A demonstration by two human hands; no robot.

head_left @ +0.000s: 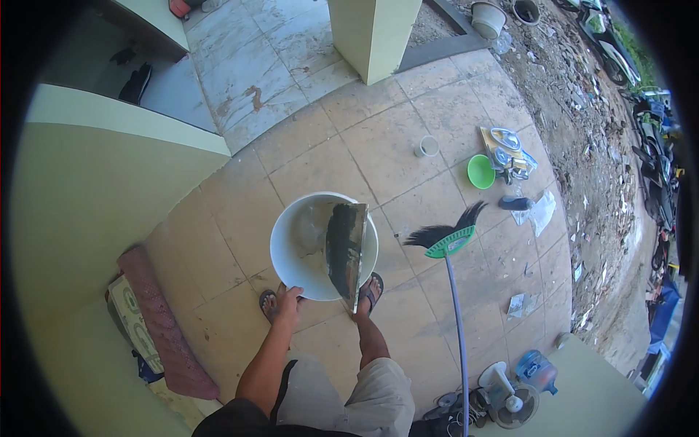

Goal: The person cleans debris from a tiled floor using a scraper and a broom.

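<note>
My left hand (291,293) is closed on the near rim of a white bucket (284,251), which is in front of my feet. A flat, thin-edged piece (346,247) with a dark patch on its face stands tilted in the bucket and sticks out past the rim on the right. Pale residue coats the bucket's inside. To the right is a broom (450,244) with a green head and black bristles; its long handle runs out at the bottom of the view. My right hand does not show.
A green bowl (480,172), a clear cup (428,146) and plastic packaging (510,149) lie on the tiles ahead right. A fan (510,400) and water jug (536,371) stand lower right. A rolled maroon mat (164,320) leans left. A pillar (371,36) rises ahead.
</note>
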